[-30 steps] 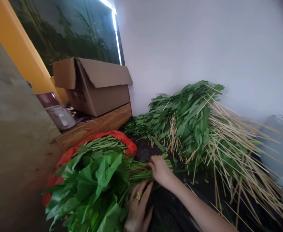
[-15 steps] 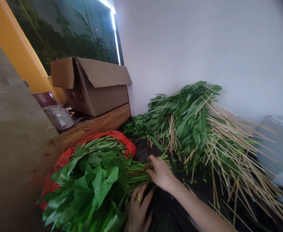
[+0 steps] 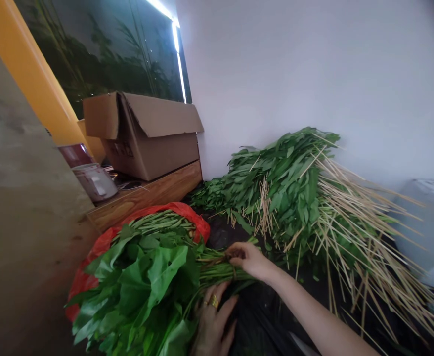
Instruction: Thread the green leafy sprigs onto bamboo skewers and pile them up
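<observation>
A bunch of leafy greens [image 3: 143,287] lies on its side, broad leaves to the left and stems [image 3: 217,269] to the right. My right hand [image 3: 252,259] is closed in a pinch on a thin brownish tie [image 3: 222,256] at the top of the stems. Below them, my left hand [image 3: 215,321], with rings on it, rests against the near side of the bunch, its fingers spread. Part of that hand is hidden by leaves and the frame's lower edge.
Behind the bunch, a red plastic bag [image 3: 193,215] holds long green beans [image 3: 161,222]. A heap of long-stemmed greens [image 3: 287,173] leans on the white wall. Left are a cardboard box [image 3: 157,153] on a wooden ledge [image 3: 157,190] and a pale tub [image 3: 96,183]. Black sheeting [image 3: 261,321] lies underneath.
My right hand has lifted slightly off the stems, its fingers curling into a pinch at the tie. The left hand stays about where it was. The view has shifted a little.
</observation>
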The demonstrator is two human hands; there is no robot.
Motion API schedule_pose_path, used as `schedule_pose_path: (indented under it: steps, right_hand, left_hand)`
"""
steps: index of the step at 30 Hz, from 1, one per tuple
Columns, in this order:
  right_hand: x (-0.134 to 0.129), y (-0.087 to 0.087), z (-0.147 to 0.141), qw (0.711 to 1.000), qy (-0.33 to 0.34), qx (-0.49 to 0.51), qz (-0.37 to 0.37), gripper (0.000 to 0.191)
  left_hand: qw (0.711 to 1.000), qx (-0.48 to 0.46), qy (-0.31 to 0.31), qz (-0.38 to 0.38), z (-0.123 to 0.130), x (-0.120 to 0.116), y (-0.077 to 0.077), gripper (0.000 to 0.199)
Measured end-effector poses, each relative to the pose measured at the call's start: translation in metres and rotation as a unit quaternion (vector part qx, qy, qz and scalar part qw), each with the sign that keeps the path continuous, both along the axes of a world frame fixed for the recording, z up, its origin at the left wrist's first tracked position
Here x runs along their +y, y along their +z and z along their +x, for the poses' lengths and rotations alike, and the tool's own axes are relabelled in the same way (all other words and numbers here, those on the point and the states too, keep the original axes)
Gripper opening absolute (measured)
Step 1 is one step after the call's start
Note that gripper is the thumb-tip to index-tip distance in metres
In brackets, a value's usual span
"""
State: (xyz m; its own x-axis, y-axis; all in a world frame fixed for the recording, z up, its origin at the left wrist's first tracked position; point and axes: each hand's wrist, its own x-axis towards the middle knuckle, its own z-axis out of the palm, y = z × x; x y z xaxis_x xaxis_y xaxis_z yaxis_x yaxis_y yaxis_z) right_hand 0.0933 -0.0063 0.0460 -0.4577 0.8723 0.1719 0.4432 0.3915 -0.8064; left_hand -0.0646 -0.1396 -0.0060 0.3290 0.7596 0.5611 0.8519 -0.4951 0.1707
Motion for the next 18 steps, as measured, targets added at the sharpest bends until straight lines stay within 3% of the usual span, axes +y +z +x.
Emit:
schedule_pose_path:
  steps: [7, 14, 18]
  right_hand:
    - [-0.026, 0.02, -0.01, 0.994, 0.009, -0.052, 0.092, 0.021]
    - [-0.012, 0.017, 0.007, 0.999, -0.006, 0.009, 0.047, 0.007]
    - [-0.006, 0.008, 0.012, 0.999, -0.016, 0.047, 0.011, 0.007]
  left_hand:
    - [0.999, 0.025, -0.015, -0.022, -0.004, 0.0, 0.004, 0.045]
    - [0.996, 0.078, -0.03, -0.03, -0.007, -0.002, 0.02, 0.044]
    - [0.997, 0.071, -0.015, -0.007, -0.007, 0.004, 0.018, 0.042]
